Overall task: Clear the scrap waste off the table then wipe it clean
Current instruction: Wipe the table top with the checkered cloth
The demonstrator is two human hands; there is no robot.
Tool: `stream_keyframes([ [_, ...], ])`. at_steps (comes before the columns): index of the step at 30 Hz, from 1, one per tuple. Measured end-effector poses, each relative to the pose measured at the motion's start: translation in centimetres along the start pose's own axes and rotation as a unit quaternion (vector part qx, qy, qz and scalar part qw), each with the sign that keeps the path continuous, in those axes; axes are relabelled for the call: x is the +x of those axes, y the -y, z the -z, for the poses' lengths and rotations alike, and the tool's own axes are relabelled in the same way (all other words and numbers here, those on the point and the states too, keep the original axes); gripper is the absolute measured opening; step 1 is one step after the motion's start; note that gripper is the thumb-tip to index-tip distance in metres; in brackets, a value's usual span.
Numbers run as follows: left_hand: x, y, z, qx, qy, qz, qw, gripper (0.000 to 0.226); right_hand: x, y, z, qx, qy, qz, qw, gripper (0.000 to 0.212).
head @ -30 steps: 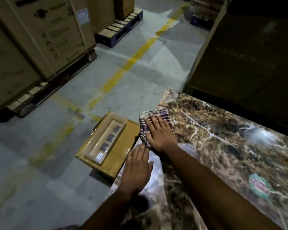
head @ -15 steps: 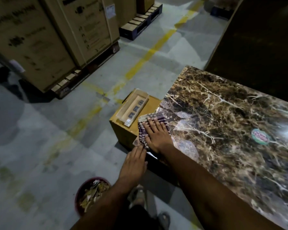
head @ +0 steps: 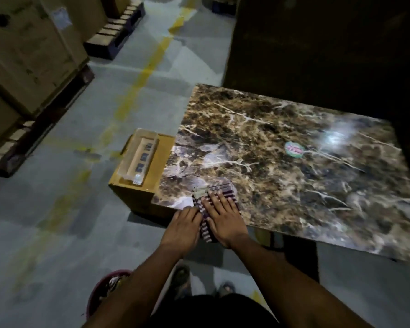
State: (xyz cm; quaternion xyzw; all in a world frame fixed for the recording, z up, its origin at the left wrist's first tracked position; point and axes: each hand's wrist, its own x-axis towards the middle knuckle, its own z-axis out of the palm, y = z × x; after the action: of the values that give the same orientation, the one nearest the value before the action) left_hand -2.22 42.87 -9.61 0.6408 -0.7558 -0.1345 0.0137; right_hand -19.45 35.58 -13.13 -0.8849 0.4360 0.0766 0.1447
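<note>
Right hand (head: 224, 217) flat on the striped cloth (head: 208, 209), fingers straight and spread, pressing it down at the near left corner of the table (head: 294, 166). Left hand (head: 182, 229) just beside it, palm down at the table's near edge, fingers straight and together, fingertips touching the cloth's left side. Cloth folded, purple and white stripes, part on the marble-patterned top, part hanging over the near edge between the two hands. Round green and pink sticker (head: 294, 149) toward the middle of the tabletop, well apart from the cloth; bright glare spot toward the far right corner. Against the table's left edge, a cardboard box (head: 137, 183) on the floor, lower than the top, with a clear plastic tray (head: 139, 157) lying on it. On the floor below the left forearm, a red bucket (head: 104, 294) holding scraps, partly hidden. Beyond, yellow floor line (head: 140, 81), large cartons (head: 29, 50) on pallets (head: 116, 31) at the far left.
</note>
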Motion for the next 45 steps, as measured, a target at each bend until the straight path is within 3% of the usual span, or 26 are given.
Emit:
stream_keyframes([
  [5, 4.5, -6.1, -0.8, 0.004, 0.009, -0.133, 0.991, 0.042, -7.0, -6.3, 0.6, 0.035, -0.020, -0.129, 0.991, 0.068],
  [12, 10.6, -18.7, -3.6, 0.060, 0.104, -0.249, 0.961, 0.059, -16.2, -17.4, 0.4, 0.079, -0.060, -0.260, 0.961, 0.067],
  [21, 16.7, -42.0, -7.5, 0.018, 0.137, -0.248, 0.959, 0.071, -28.5, -35.4, -0.3, 0.099, -0.084, -0.360, 0.924, 0.063],
  [25, 19.1, -50.2, -8.6, 0.020, 0.150, -0.270, 0.951, 0.088, -33.7, -42.0, -0.2, 0.092, -0.080, -0.395, 0.910, 0.069],
  [28, 20.8, -54.5, -9.7, 0.031, 0.154, -0.282, 0.947, 0.076, -36.2, -45.8, 0.2, 0.094, -0.075, -0.404, 0.907, 0.073],
  [32, 22.4, -57.4, -9.7, 0.037, 0.161, -0.272, 0.948, 0.074, -36.6, -48.6, 0.7, 0.115, -0.065, -0.408, 0.903, 0.078],
  [36, 24.2, -57.9, -8.9, 0.026, 0.146, -0.250, 0.957, 0.087, -34.6, -50.7, 2.0, 0.124, -0.064, -0.395, 0.908, 0.063],
  [45, 30.9, -55.1, -7.4, 0.003, 0.115, -0.209, 0.971, 0.071, -27.2, -56.5, 5.0, 0.105, -0.055, -0.371, 0.921, 0.064],
])
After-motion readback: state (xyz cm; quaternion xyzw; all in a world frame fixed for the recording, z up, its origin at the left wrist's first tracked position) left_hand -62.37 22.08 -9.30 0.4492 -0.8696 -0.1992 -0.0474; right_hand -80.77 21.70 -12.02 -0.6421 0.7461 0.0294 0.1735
